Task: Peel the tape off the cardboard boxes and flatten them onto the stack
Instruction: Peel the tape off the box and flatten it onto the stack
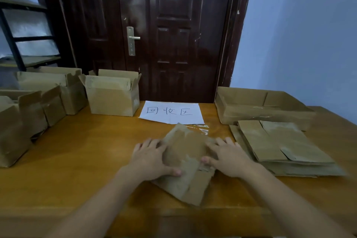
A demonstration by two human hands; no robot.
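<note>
Cardboard box, middle of the table: lies almost flat under left hand and right hand, both pressing with spread fingers and gripping nothing; sits just beside the stack on the right, not yet on it; leaves several upright boxes along the left to flatten.

Left forearm and right forearm, both bare, reach forward and converge, with left hand and right hand palm-down side by side, near but apart, fingers spread and fairly straight, thumbs pointing inward toward each other.
</note>
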